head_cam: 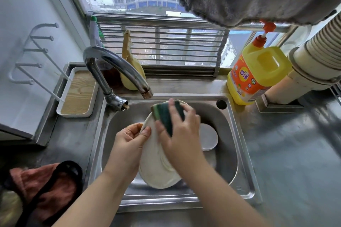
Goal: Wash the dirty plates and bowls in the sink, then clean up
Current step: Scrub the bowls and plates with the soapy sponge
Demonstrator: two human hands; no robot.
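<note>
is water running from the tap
No, the tap spout is dry, with no stream falling toward the plate that the left hand holds over the sink.

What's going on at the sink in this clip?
A person is scrubbing a white plate over the steel sink. The left hand grips the plate's rim and tilts it, while the right hand holds a green sponge against it. Another dish lies in the basin. No water runs from the faucet.
</note>
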